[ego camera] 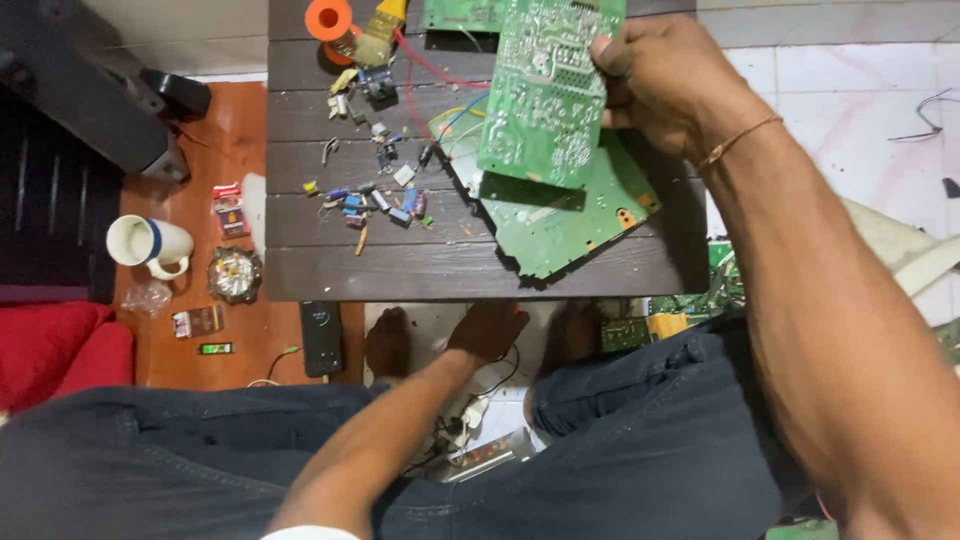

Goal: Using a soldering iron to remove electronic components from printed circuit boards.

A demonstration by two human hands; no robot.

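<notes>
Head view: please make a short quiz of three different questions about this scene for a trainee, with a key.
1. True or false: the right hand holds a green circuit board above the dark table.
2. Where is the left hand? A) on the mug B) below the table edge, near the cables on the floor C) on the orange spool
3. Fill in: a white ____ with a blue stripe stands on the red floor to the left of the table.

Key: 1 true; 2 B; 3 mug.
</notes>
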